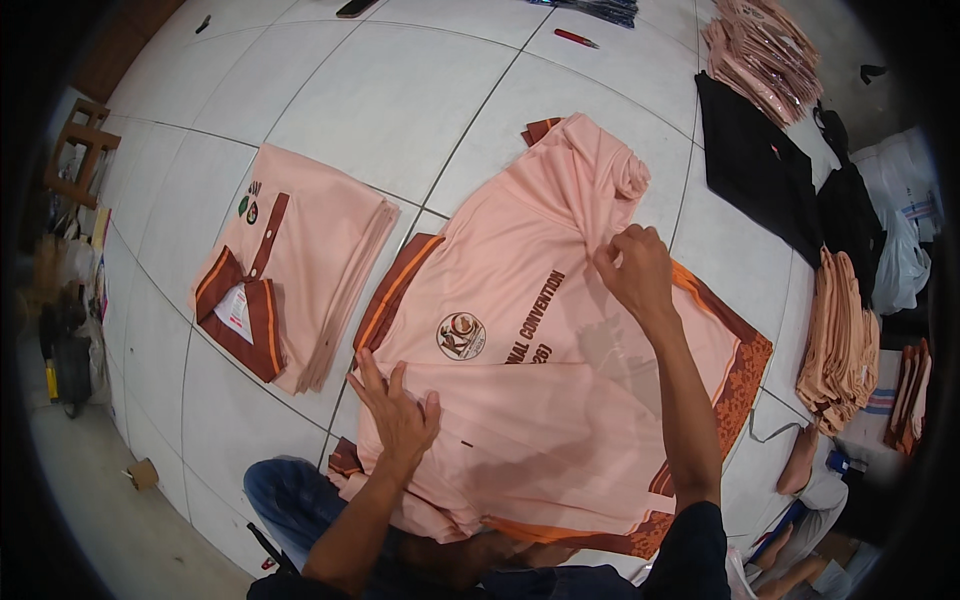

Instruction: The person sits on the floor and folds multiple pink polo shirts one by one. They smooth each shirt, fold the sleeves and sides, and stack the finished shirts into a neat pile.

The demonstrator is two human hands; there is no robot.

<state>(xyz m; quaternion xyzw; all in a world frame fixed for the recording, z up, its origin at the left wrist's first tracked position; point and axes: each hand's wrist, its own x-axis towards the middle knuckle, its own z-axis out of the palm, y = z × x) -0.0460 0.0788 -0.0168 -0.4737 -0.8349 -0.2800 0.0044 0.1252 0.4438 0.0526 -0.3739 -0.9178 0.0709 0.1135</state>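
Observation:
A pink polo shirt lies back side up on the tiled floor before me, one side folded over across its printed back. Its brown collar has an orange stripe and points left; a brown patterned hem is at the right. My left hand rests flat on the folded part near the collar, fingers spread. Fabric near the far side is pinched in my right hand, beside a bunched sleeve. Left of this shirt sits a neat stack of folded pink polo shirts, the top one's collar and button placket showing.
A folded black garment lies at the right, near bagged pink shirts and a stack of peach garments. A red pen is on the far tiles. Another person's foot shows at the lower right.

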